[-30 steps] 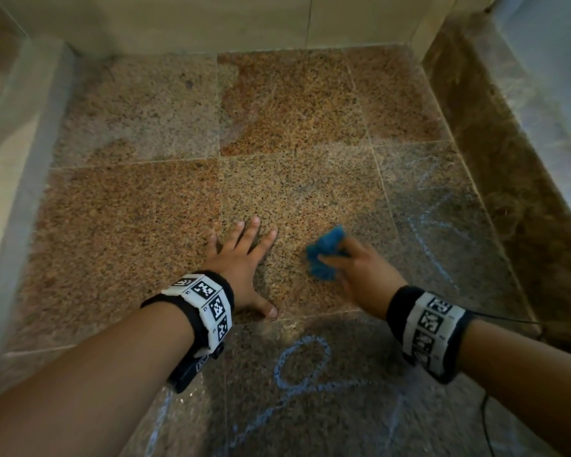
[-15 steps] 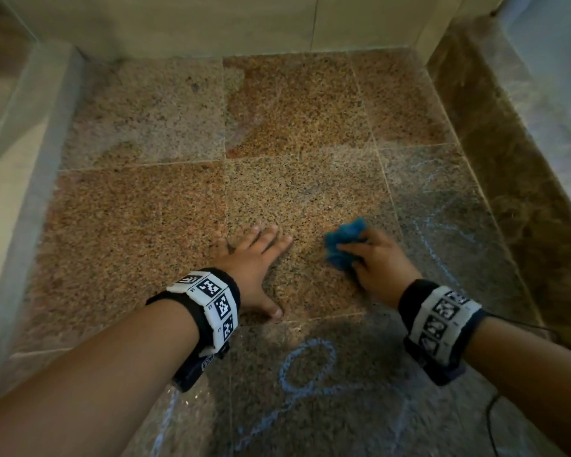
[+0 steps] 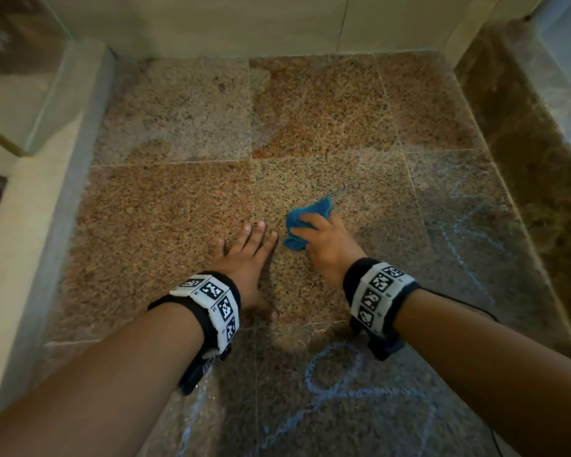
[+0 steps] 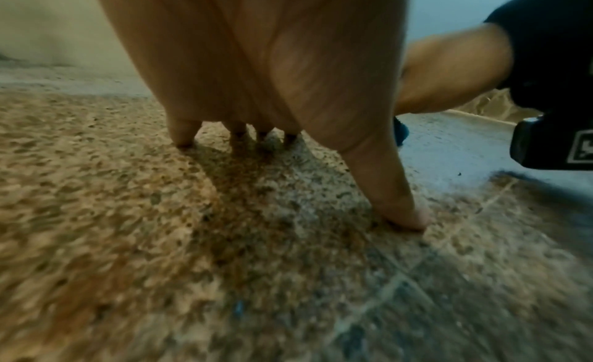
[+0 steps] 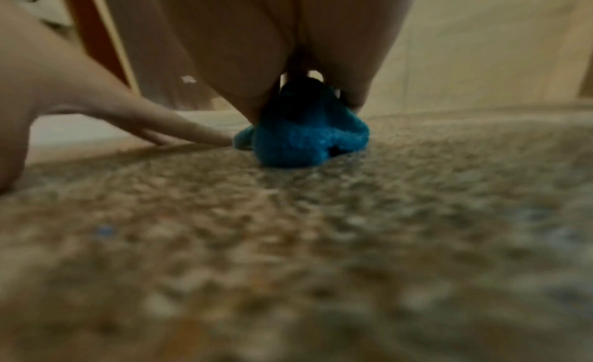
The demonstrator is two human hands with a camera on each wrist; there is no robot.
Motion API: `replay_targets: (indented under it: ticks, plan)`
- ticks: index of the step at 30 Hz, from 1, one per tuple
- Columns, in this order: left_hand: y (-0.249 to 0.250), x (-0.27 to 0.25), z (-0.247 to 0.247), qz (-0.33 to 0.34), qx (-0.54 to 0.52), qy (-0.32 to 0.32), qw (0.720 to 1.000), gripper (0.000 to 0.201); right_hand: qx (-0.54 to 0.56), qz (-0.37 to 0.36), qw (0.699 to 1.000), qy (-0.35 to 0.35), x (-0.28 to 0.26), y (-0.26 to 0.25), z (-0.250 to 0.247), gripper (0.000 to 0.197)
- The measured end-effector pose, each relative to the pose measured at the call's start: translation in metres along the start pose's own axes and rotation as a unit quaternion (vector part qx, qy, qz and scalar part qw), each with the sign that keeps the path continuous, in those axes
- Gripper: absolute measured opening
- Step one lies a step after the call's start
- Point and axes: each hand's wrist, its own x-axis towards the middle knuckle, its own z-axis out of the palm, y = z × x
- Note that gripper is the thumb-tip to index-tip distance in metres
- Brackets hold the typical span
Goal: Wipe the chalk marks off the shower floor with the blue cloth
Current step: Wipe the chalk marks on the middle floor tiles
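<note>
We kneel over the shower floor [image 3: 165, 225] and plant our left hand [image 3: 244, 258] flat near the middle of it, probably as a prop so that our weight is carried while the other arm works. Its fingers [image 3: 256, 234] are straight and slightly spread, tips and thumb pressing the speckled stone, holding nothing; the left wrist view shows the fingertips and thumb down on the tile. Just beside them, our right hand [image 3: 327, 245] grips the blue cloth [image 3: 305, 222], bunched into a wad instead of spread, which we judge gives a firmer pad for scrubbing. The fingers are curled over the top of the wad, and in the right wrist view the cloth bulges out below them and sits on the floor, so it is pressed down, not lifted. The cloth lies on the central tile, which looks clear of chalk. The chalk marks [image 3: 337, 387] remain as pale blue loops on the tiles along the near edge, and fainter lines [image 3: 468, 245] run towards the right edge, so much of the wiping seems to lie ahead.
</note>
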Motion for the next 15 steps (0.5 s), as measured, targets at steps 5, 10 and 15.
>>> replay_targets:
  ticks: [5,10,15]
  plan:
    - [-0.003,0.002,0.001,0.011,-0.016,0.009,1.0,0.14,-0.103,-0.005,0.995,0.014,-0.006,0.046,-0.01,0.042]
    - [-0.002,0.003,0.0,0.01,-0.02,0.007,1.0,0.142,-0.036,0.153,0.984,0.083,-0.041,0.087,-0.022,0.043]
    - [0.003,0.002,-0.006,-0.008,-0.005,-0.005,1.0,0.144,-0.052,-0.042,0.994,0.083,-0.086,0.029,0.01,0.052]
